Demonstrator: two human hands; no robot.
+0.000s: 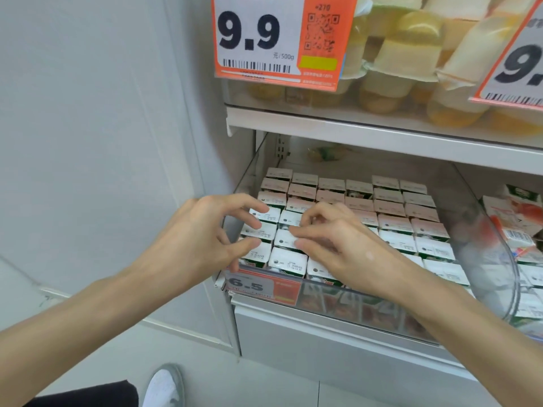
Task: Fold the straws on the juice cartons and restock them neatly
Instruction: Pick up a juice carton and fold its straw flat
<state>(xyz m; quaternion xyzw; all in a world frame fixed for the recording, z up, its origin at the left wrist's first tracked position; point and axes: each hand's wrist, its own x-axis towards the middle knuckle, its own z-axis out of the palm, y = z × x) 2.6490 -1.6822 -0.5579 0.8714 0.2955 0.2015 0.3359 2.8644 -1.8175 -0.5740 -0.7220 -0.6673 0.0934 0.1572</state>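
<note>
The left grip (205,230) is hovering over the leftmost column of juice cartons (393,227), its fingers bent and spread wide like a claw. The fingertips (260,206) are touching the white carton tops and the thumb is lying against the carton nearest the front. Whether it is actually holding a carton cannot be told.

Just to its right, almost touching it, the right grip (332,245) is curling narrowly over the second column, its fingertips (293,230) pressing down among the carton tops. Whether they are pinching anything cannot be told. No straw is showing under either grip.

The cartons are standing upright in tight rows under and beyond both grips, filling a clear-walled shelf tray (246,177). Directly below the grips an orange price tag (258,286) reading 6.5 is hanging on the tray's front edge.

Right of the right grip, past a clear divider, more cartons (511,218) are lying tilted. Above both grips a 9.9 price sign (264,39) is hanging before yellow jelly cups (405,54).
</note>
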